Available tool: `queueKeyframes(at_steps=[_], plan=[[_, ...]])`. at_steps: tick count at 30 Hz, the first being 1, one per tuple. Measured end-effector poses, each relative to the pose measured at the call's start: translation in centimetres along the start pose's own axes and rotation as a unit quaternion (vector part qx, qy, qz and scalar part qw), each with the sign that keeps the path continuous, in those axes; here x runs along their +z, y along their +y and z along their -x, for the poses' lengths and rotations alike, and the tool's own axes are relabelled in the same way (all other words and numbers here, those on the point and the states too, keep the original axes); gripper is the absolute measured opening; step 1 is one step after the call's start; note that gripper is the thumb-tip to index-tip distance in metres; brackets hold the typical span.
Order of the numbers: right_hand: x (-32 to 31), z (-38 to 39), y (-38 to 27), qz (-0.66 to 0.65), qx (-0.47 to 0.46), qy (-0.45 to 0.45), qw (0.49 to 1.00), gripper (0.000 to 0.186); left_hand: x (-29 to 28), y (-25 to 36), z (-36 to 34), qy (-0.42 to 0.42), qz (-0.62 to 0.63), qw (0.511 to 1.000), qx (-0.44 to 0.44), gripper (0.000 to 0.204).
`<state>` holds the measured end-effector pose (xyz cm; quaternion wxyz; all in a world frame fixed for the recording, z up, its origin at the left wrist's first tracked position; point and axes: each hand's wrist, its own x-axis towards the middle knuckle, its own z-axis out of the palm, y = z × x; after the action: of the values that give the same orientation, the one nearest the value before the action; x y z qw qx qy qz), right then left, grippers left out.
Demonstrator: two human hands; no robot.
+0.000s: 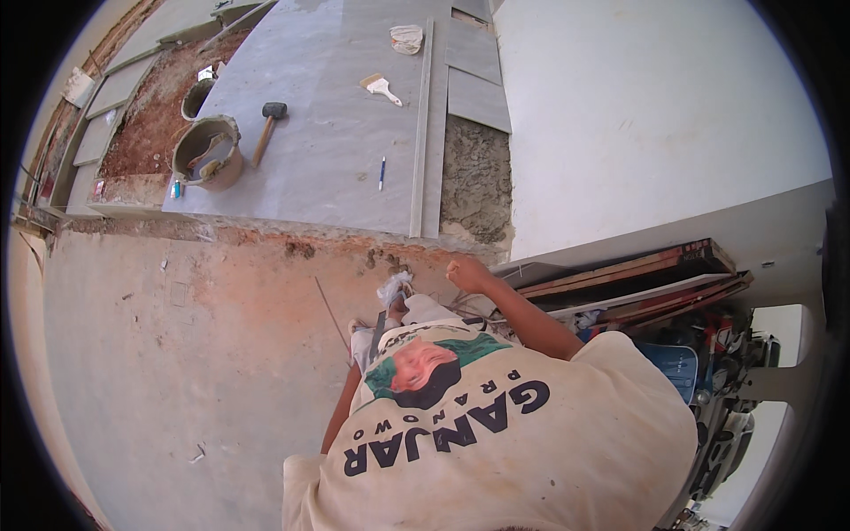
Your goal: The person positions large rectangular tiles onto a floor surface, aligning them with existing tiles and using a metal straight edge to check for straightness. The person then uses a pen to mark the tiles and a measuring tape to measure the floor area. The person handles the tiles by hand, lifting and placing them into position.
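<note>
My right hand (469, 276) is closed with its fingers curled, just in front of the raised floor's edge. Whatever it may hold is too small or hidden to make out. My left forearm (343, 409) hangs beside my shirt, and the hand itself is hidden. Near my feet lies a crumpled clear plastic bag (392, 288). Beyond my right hand, a strip of wet mortar (476, 181) shows bare between the grey tiles (319, 168) and the white wall. Cut tile pieces (478, 96) stretch along that wall, and a long straight bar (423, 133) lies beside them.
On the tiles rest a blue-and-white pen (382, 173), a paintbrush (381, 88), a white cloth (406, 39) and a rubber mallet (269, 131). A mortar bucket (208, 155) stands at the left edge. Long boxes (629, 270) and parked motorbikes are at right.
</note>
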<state>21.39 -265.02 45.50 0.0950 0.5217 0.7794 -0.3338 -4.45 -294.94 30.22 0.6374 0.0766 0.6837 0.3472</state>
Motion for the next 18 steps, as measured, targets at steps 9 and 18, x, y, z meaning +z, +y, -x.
queueKeyframes(at_steps=[9,18], plan=[[2.0,3.2,5.1,0.018,0.056,-0.043,0.997,0.025,0.8,1.3,0.0,-0.034,0.009,0.999,-0.010,0.016],[1.1,1.2,4.0,-0.009,0.059,-0.043,0.997,0.025,-2.0,2.2,4.1,-0.058,0.024,0.998,-0.026,0.017]])
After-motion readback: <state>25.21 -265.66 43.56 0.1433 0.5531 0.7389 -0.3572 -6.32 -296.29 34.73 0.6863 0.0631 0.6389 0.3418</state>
